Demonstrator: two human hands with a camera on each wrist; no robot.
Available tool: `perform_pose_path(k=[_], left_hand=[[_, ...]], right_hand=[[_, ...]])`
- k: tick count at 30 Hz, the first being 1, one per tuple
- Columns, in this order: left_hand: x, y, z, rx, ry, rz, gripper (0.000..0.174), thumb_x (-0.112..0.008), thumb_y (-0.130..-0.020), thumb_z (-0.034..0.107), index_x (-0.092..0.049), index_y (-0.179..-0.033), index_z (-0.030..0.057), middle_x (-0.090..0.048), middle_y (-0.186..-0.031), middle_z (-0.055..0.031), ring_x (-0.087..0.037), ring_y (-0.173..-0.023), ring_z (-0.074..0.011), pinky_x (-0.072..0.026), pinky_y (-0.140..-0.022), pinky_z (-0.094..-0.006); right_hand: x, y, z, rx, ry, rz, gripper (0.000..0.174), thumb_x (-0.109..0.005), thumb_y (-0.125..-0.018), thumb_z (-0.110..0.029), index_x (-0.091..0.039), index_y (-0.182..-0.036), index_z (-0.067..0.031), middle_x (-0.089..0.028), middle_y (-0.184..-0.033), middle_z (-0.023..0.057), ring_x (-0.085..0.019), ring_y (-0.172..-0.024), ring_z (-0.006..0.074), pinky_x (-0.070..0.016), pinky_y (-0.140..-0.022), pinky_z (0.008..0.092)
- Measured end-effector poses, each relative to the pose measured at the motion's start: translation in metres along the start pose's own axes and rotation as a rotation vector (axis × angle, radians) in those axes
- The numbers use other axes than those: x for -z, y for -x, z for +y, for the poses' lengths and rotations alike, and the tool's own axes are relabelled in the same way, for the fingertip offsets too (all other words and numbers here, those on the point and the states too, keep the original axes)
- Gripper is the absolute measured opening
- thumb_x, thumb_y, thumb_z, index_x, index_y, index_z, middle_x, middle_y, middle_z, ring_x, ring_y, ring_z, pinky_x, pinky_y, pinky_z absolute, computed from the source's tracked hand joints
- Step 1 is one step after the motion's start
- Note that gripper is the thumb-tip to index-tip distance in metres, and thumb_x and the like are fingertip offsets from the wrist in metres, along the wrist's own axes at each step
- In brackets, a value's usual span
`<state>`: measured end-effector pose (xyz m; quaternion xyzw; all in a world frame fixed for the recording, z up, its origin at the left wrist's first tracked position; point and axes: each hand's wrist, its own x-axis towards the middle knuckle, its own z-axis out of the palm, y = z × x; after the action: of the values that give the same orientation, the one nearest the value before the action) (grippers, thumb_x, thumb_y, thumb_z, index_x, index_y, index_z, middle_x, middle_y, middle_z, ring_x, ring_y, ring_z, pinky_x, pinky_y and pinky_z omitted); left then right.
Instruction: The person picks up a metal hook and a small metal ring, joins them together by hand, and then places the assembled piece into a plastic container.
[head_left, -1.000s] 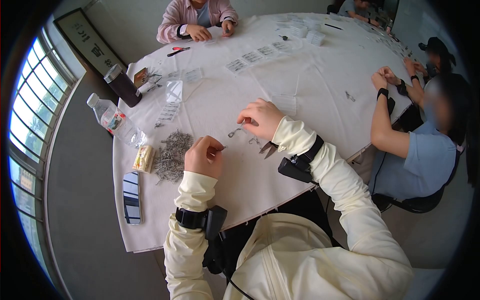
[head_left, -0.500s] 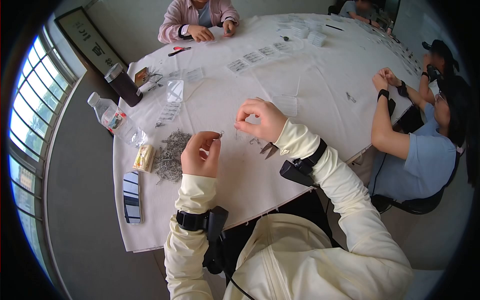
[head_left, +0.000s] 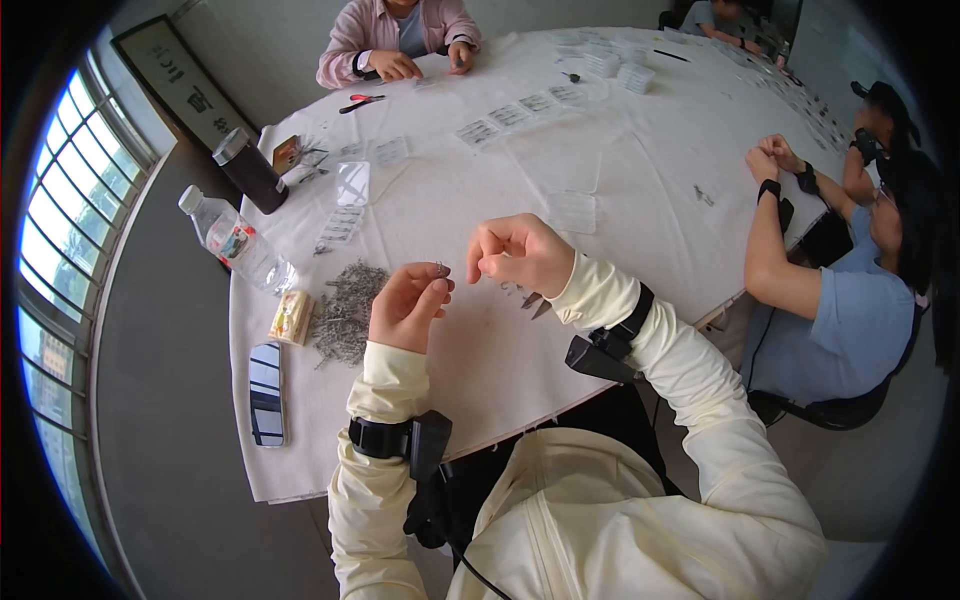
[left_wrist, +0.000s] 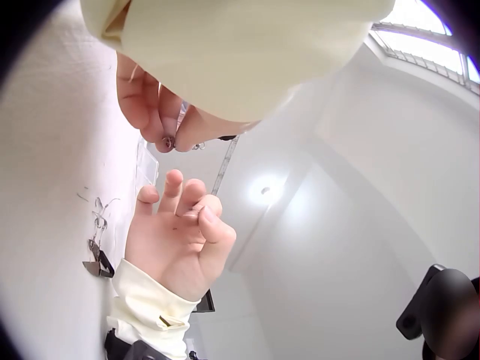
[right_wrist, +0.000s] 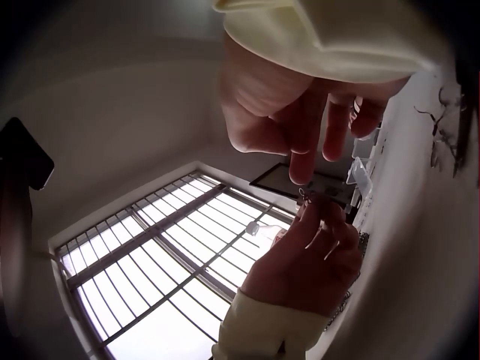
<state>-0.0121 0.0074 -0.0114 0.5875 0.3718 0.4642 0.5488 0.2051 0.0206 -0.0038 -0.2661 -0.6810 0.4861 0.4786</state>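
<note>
My left hand (head_left: 405, 305) pinches a small looped metal piece (left_wrist: 169, 141) between thumb and fingertips, above the cloth-covered table. Facing it, my right hand (head_left: 525, 255) is held up just to the right; in the left wrist view its thumb lies against the bent index finger while the other fingers are loosely curved. I cannot tell whether something tiny sits between that thumb and finger. A large tangled pile of small metal pieces (head_left: 347, 315) lies left of my left hand. Beneath my right hand, the scissors (head_left: 537, 304) are partly hidden, with a few loose wire pieces (left_wrist: 99, 217) beside them.
Left of the pile stand a soap-sized patterned packet (head_left: 290, 318), a phone (head_left: 267, 395), a leaning plastic bottle (head_left: 235, 240) and a dark thermos (head_left: 250, 170). Clear trays (head_left: 572, 212) lie farther back. Other people sit around the table (head_left: 480, 390), behind it and to the right.
My right hand first held a looped metal piece near the table, then came up and turned beside my left hand. The left hand rotated, its fingertips now closer around its small piece.
</note>
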Motion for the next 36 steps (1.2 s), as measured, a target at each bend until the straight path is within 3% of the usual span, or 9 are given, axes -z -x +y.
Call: perform_pose_path(k=[2, 6, 12, 20, 24, 36], left_hand=[[0.0, 0.0, 0.002, 0.036, -0.013, -0.053, 0.016, -0.06, -0.096, 0.011, -0.062, -0.11, 0.002, -0.066, -0.097, -0.0025, -0.059, -0.086, -0.0076, -0.0482, -0.074, -0.0232], [0.002, -0.001, -0.005, 0.026, -0.021, -0.059, 0.016, -0.061, -0.096, 0.011, -0.063, -0.109, 0.0023, -0.066, -0.096, -0.0012, -0.058, -0.084, -0.007, -0.0479, -0.073, -0.0229], [0.0, -0.002, -0.003, 0.001, 0.004, -0.026, 0.014, -0.068, -0.092, 0.007, -0.06, -0.103, 0.0021, -0.063, -0.09, 0.0015, -0.057, -0.077, -0.0052, -0.0462, -0.068, -0.0204], [-0.004, -0.001, -0.003, -0.009, 0.046, 0.026, 0.019, -0.073, -0.086, 0.001, -0.059, -0.098, 0.0031, -0.06, -0.09, 0.0023, -0.056, -0.079, -0.0042, -0.0464, -0.07, -0.019], [-0.005, -0.001, -0.003, -0.035, 0.014, 0.029, 0.017, -0.071, -0.087, 0.002, -0.058, -0.097, 0.0055, -0.058, -0.087, 0.0033, -0.055, -0.076, -0.0044, -0.0447, -0.066, -0.0194], [-0.009, 0.001, -0.002, -0.085, -0.064, 0.038, 0.019, -0.071, -0.086, -0.003, -0.057, -0.097, 0.0039, -0.057, -0.089, 0.0038, -0.054, -0.079, -0.0026, -0.0456, -0.072, -0.0176]], right_hand=[[-0.004, 0.001, 0.0, -0.065, 0.026, 0.068, 0.011, -0.065, -0.084, -0.014, -0.066, -0.08, -0.0034, -0.07, -0.084, 0.004, -0.057, -0.071, 0.0072, -0.0436, -0.063, 0.0234], [-0.008, 0.002, 0.005, -0.158, 0.055, 0.093, 0.014, -0.069, -0.085, -0.018, -0.069, -0.085, -0.0034, -0.069, -0.081, 0.0022, -0.056, -0.068, 0.006, -0.0418, -0.059, 0.0216], [-0.013, 0.001, 0.002, -0.063, 0.171, 0.075, 0.016, -0.071, -0.085, -0.019, -0.069, -0.09, -0.0042, -0.069, -0.083, 0.0014, -0.059, -0.072, 0.0077, -0.0434, -0.065, 0.0236], [-0.017, 0.001, -0.008, -0.074, 0.214, 0.223, 0.019, -0.073, -0.084, -0.016, -0.064, -0.095, -0.0052, -0.069, -0.084, -0.0003, -0.065, -0.081, 0.0091, -0.0438, -0.069, 0.0264], [-0.018, 0.002, -0.011, -0.053, 0.296, 0.231, 0.019, -0.074, -0.083, -0.017, -0.064, -0.095, -0.0057, -0.069, -0.084, -0.0008, -0.065, -0.079, 0.0092, -0.0437, -0.07, 0.0272], [-0.023, 0.004, -0.012, 0.027, 0.419, 0.246, 0.019, -0.074, -0.083, -0.015, -0.064, -0.097, -0.007, -0.071, -0.087, 0.0004, -0.067, -0.079, 0.0117, -0.0449, -0.071, 0.0281]])
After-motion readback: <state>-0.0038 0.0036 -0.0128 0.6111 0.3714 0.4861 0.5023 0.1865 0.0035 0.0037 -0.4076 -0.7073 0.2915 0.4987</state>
